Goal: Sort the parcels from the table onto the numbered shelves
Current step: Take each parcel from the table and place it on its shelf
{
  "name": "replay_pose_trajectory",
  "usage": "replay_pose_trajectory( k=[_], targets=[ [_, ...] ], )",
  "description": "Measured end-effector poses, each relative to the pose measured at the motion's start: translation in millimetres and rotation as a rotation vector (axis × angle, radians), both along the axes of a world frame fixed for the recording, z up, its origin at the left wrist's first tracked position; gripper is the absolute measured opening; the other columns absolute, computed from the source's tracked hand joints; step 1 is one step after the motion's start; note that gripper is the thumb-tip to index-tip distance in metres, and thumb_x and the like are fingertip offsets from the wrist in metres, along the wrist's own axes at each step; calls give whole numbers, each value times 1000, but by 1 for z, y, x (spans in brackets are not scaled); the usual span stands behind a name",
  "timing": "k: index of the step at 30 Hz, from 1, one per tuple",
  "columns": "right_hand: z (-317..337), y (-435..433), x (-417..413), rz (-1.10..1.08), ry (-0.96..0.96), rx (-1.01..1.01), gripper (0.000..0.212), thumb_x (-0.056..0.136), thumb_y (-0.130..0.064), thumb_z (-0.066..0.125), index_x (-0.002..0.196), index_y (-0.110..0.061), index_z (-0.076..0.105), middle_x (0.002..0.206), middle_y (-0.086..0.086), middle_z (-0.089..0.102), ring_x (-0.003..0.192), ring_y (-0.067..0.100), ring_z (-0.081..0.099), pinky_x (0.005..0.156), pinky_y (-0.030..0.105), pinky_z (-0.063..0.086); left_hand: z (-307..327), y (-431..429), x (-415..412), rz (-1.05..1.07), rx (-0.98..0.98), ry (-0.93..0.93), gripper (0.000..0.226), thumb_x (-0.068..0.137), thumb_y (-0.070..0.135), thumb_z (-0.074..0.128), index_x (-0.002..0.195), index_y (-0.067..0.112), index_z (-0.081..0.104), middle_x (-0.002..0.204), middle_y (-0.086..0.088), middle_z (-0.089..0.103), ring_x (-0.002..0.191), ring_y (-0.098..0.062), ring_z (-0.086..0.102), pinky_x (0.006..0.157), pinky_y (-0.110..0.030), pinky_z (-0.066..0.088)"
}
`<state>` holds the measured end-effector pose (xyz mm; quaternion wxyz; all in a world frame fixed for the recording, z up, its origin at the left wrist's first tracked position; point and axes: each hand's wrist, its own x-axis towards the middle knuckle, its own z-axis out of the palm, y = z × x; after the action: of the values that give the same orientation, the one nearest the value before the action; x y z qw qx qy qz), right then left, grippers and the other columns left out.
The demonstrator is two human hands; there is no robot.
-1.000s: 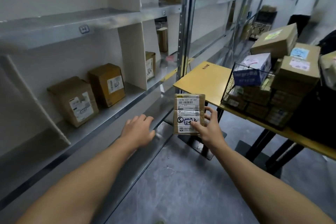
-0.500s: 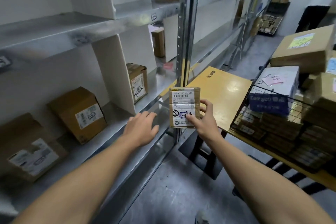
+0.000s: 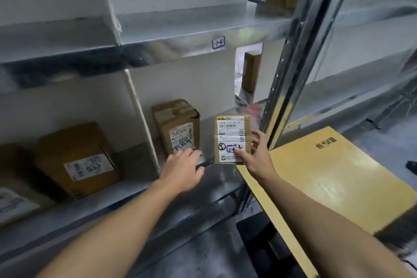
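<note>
Dim, cool light; glare on the metal shelf edge (image 3: 180, 48); wide-angle bending and blur toward the borders.

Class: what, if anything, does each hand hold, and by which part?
The right hand pinches the small parcel at its lower right corner; the left hand holds nothing.

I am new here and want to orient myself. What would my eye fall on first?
First, the small labelled parcel, held upright by the right hand at the centre. Next, the left hand stretched open toward the taped box standing on the shelf, and the yellow table at the right.
</note>
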<state>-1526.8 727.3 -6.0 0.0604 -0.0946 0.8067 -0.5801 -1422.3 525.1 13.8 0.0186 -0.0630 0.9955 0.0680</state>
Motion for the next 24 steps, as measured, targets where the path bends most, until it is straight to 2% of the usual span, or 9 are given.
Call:
replay_pose_trajectory(
  k=[4,8,9,11,12,13,16,21,24],
  targets=[
    [-5,-11,-51,92,-8,20,70,84,-12,80,134,-32,35,131,2,56,118,16,60,100,48,53,-2,1,-19,87,57,-43,50,96,42,45,143,25,40,143,0,46,130,-22,43,105,-39,37],
    [-15,-22,-86,154,-5,40,75,83,-21,81,140,-34,34,139,-1,53,126,19,55,105,47,50,-6,1,-37,117,81,-80,51,95,40,46,143,26,40,142,-1,47,129,-23,44,106,-39,37],
    [-16,-24,-92,169,-1,42,76,84,-20,80,142,-33,33,139,-2,52,126,17,53,105,39,50,-7,2,-42,130,77,-75,50,94,40,46,142,25,41,142,-1,48,128,-23,45,106,-38,37],
    [-19,-27,-103,192,2,49,72,87,-12,76,145,-23,33,135,-5,50,123,9,49,90,7,47,-7,5,-51,152,72,-78,50,95,40,46,141,24,41,140,-3,48,127,-24,45,106,-39,37],
    [-20,-28,-108,201,8,51,70,89,-9,73,145,-19,34,132,-6,49,121,6,47,81,-1,43,-7,7,-55,160,76,-85,50,95,41,46,141,24,41,140,-4,48,127,-25,45,106,-39,37],
    [-21,-30,-112,205,17,51,68,90,-9,72,145,-18,34,132,-6,49,121,5,45,79,-3,40,-7,8,-59,167,82,-92,49,95,41,45,141,24,42,140,-4,49,127,-25,45,107,-40,37],
    [-26,-32,-121,238,39,60,65,91,-16,72,145,-22,34,139,-4,49,124,4,42,97,14,39,-11,8,-64,189,91,-113,49,95,42,45,140,24,42,139,-4,49,126,-24,45,106,-40,38],
    [-36,-32,-128,252,-26,33,65,93,-18,70,144,-27,32,137,-7,52,133,16,48,111,39,43,-13,6,-68,233,102,-108,47,95,42,47,139,24,45,138,-2,49,126,-23,45,105,-36,37],
    [-39,-33,-130,252,-50,7,66,90,-13,73,142,-26,34,132,-12,50,133,17,49,112,43,44,-15,6,-69,240,112,-108,48,95,43,47,138,24,45,138,-2,49,126,-23,45,105,-36,38]
  ],
)
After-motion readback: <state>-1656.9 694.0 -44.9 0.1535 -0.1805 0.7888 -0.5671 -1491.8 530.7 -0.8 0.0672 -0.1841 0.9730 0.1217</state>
